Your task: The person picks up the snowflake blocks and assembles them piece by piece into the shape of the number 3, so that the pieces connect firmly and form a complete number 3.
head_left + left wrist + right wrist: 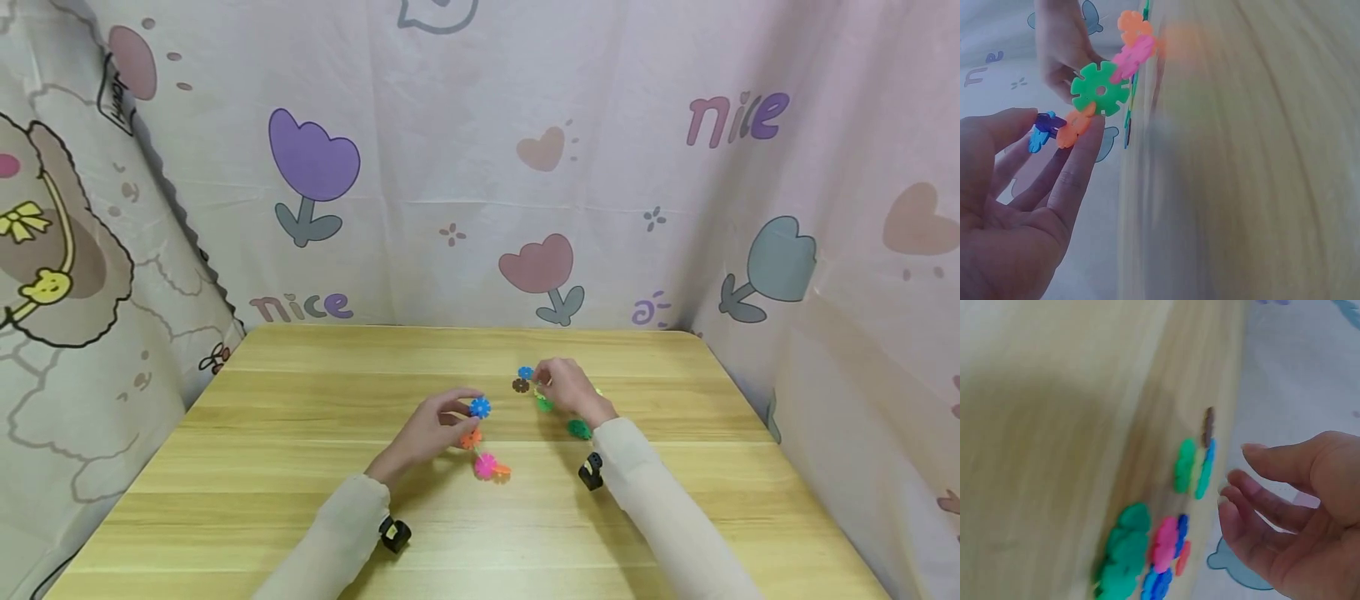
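Note:
My left hand (431, 427) pinches a chain of notched plastic snowflake discs above the table. In the left wrist view, a blue disc (1037, 140) and a purple disc (1052, 123) sit by the fingertips. From there run an orange disc (1074, 130), a green disc (1101, 89), a pink disc (1132, 57) and another orange disc (1132, 26). Over the loose discs hovers my right hand (567, 388), its fingers loosely curved, with a gap between thumb and fingers and nothing visible there. Nearby lie a brown disc (1209, 427) and a light green disc (1185, 465).
More loose discs lie closer to the right wrist, among them dark green discs (1124, 550), a pink disc (1164, 544) and several blue ones. The wooden table (315, 367) ends at a printed curtain (420, 150) behind and on both sides.

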{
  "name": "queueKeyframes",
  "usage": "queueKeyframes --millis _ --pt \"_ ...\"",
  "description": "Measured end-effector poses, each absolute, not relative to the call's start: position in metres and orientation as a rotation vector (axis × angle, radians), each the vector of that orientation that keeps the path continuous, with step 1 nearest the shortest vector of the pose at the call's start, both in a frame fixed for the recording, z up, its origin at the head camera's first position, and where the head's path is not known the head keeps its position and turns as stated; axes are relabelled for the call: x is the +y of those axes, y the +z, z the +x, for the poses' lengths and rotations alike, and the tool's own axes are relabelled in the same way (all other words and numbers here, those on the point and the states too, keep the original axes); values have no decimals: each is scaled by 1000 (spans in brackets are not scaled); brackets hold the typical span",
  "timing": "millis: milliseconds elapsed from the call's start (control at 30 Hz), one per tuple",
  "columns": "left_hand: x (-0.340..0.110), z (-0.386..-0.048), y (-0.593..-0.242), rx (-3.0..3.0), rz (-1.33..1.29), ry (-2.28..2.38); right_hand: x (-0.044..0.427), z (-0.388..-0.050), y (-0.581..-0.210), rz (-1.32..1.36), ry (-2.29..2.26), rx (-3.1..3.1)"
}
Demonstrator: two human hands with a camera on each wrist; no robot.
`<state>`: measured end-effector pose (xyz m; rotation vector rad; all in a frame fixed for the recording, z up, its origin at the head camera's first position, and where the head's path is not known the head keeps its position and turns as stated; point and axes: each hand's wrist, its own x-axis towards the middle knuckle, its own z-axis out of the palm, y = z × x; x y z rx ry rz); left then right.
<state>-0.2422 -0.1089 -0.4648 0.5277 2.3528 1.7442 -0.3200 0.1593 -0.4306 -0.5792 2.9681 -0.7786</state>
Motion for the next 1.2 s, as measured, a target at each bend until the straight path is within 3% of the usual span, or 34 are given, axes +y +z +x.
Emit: queueKeyframes --millis 433,1200 --pt "-109 -241 -463 2348 554 1724 165 -326 -452 -529 -657 3011" --pt "-106 -240 -461 2333 560 1735 165 -321 -451 -501 -838 2964"
